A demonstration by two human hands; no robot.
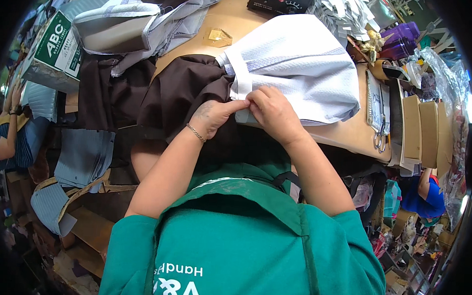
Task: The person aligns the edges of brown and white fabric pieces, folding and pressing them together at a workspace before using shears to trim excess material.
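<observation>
A sewn fabric piece lies across the table's near edge. Its right part is white textured cloth [301,72], crossed by a narrow white band [241,77]. Dark brown cloth [183,88] bunches up on its left. My left hand [211,118] grips the near edge where brown meets white, thumb stretched to the right on top and the other fingers mostly hidden. Against that thumb tip, my right hand [273,112] is closed in a pinch at the lower end of the band. Whatever lies right between the fingertips is too small to make out.
Scissors [380,133] and a spiral notebook [374,103] lie at the table's right edge. A yellow translucent block [218,37] sits behind the cloth, near a black box [280,1]. A green-and-white can [57,47] and more sewn pieces [118,31] stand left. Other people work at both sides.
</observation>
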